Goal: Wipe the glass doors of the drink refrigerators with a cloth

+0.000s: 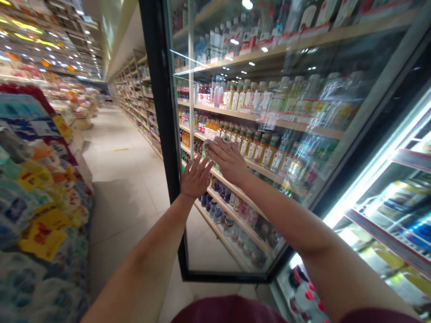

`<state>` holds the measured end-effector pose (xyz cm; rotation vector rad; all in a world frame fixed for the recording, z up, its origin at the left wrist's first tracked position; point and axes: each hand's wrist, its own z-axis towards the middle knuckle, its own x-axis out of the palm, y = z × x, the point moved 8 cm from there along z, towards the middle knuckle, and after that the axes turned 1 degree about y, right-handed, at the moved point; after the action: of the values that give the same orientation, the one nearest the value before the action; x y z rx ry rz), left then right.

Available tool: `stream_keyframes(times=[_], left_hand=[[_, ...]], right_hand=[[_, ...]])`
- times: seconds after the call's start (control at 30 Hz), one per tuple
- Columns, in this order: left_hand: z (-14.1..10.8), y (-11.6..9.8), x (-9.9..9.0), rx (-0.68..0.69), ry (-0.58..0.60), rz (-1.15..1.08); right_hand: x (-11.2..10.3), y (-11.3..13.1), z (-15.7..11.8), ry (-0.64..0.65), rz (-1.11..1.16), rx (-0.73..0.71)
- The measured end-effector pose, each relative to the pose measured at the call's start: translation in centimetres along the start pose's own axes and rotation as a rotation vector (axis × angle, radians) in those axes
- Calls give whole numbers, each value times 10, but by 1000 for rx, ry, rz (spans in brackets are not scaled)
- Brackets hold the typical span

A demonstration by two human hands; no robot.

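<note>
A glass cooler door (pixel 215 251) with a black frame stands swung open before me. My right hand (pixel 230 159) presses a pale, crumpled cloth (pixel 208 146) against the pane, and the palm covers most of it. Lower and to the left, my left hand (pixel 195 178) has its fingers spread on the glass close to the frame's left upright, with nothing in it. Rows of bottles (pixel 259 148) on shelves show through the pane behind both hands.
The lit cooler (pixel 387 220) at right holds several packs and bottles on its shelves. A display of packaged goods (pixel 40 202) stands at left. Between it and the door runs a tiled aisle (pixel 117 179), lined by long shelving (pixel 138 89).
</note>
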<state>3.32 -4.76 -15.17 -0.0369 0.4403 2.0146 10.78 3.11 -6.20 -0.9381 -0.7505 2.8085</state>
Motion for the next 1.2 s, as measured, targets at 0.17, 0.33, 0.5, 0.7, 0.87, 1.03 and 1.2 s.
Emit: stream_keyframes(times=[0.17, 0.33, 0.5, 0.7, 0.87, 1.03, 1.2], left_hand=[[1, -3, -3, 34, -16, 34], [-1, 1, 2, -15, 29, -15], [-1, -1, -1, 11, 5, 2], [-1, 1, -1, -2, 29, 9], [1, 0, -3, 14, 14, 7], [5, -3, -7, 43, -23, 35], [6, -4, -7, 49, -42, 33]], right_hand=[[-12, -17, 23, -33, -13, 65], [-9, -12, 32, -10, -19, 101], [-21, -17, 65, 55, -56, -34], [-69, -78, 105, -143, -108, 229], [-60, -69, 90, -49, -111, 34], [-78, -99, 74, -180, -107, 126], [-71, -96, 37, -103, -114, 121]])
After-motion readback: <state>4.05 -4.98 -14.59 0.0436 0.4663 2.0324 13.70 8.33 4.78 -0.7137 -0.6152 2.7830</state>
